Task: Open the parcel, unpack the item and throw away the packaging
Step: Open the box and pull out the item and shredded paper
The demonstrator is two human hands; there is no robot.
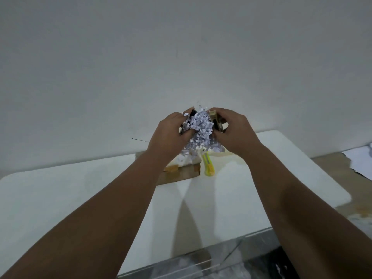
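Both hands raised above the white surface [80,198], near its far edge, w/ the plain wall behind. Left hand [169,135] is curled round the left side of a wad of shredded white paper [201,127], fingers bent in and pressing into the shreds; a dark object [192,113] pokes out by its fingertips, too hidden to say what it is. Right hand [231,131] is closed on a small tan and dark item [217,122] at the right side of the wad, thumb underneath, fingers over the top; the item's tucked against the paper & partly covered, so can't make out details. Loose strips of the paper hang down from between the 2 hands toward the surface. Below them, at the far edge around the middle, sits the opened cardboard parcel [181,174], flat brown flap toward the camera w/ bits of tape on it, mostly hidden by the left forearm and the hanging shreds. Just right of the parcel lies a yellow-green box cutter [208,166], long axis running front to back, close beside the parcel's right corner. Off the right edge, on a brown floor, some white sheets [360,160]. Below the near edge there's a clear plastic bin [201,264], contents blurry.
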